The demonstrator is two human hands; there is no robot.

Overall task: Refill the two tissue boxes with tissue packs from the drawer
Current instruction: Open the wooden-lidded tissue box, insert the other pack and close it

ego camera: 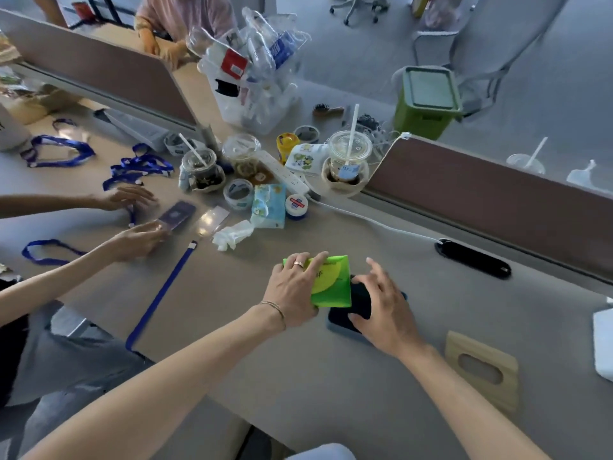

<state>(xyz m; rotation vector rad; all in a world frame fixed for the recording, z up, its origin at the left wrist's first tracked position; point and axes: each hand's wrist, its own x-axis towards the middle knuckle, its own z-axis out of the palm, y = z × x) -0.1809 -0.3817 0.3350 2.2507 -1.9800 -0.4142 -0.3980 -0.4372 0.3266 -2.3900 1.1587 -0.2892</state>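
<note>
One view only, worn on the head, wide-angle, with straight edges bowed toward the borders. Looks forward and steeply down across the desk [331, 366] from its near edge. Sits close: both forearms enter from the bottom, with the left hand [293, 293] and right hand [386, 310] just below centre. Faces the brown divider panel [464, 187] running diagonally across the far side of the desk, and reaches over it to the floor and a green bin [428, 104] at upper right. Takes in another person's hands [132, 220] at the left border. Nothing shared with any second view.
</note>
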